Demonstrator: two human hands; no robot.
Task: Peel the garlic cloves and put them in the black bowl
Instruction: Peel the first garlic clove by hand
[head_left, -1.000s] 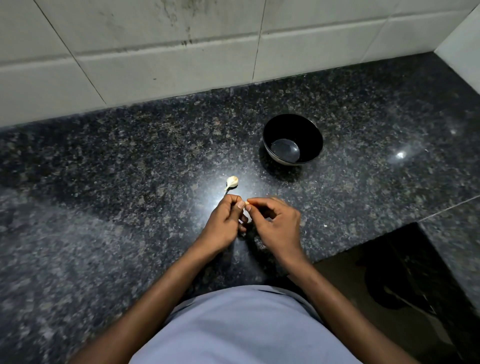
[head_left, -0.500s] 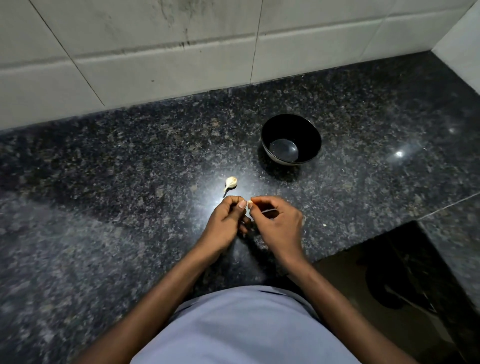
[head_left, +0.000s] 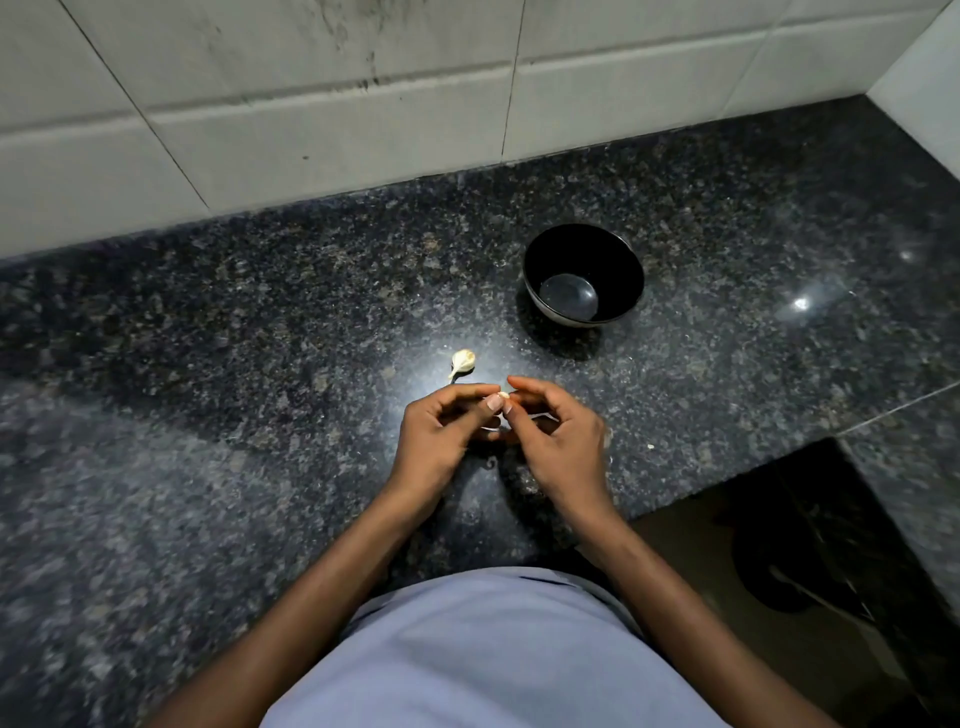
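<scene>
My left hand (head_left: 441, 431) and my right hand (head_left: 558, 441) meet fingertip to fingertip over the dark granite counter (head_left: 260, 312). Between them they pinch a small pale garlic clove (head_left: 503, 396), mostly hidden by the fingers. A second garlic clove (head_left: 462, 362), whitish with a thin tail of skin, lies on the counter just beyond my left hand. The black bowl (head_left: 618, 260) stands farther back and to the right, with nothing visible inside it.
A white tiled wall (head_left: 311, 104) runs along the back of the counter, and another wall closes the far right corner. The counter has a cut-out edge at the lower right, with dark floor (head_left: 779, 571) below. A tiny pale scrap (head_left: 650, 446) lies right of my right hand.
Both hands have stayed together in the same spot, with the fingers shifting slightly around the clove. The loose clove and the bowl have not moved.
</scene>
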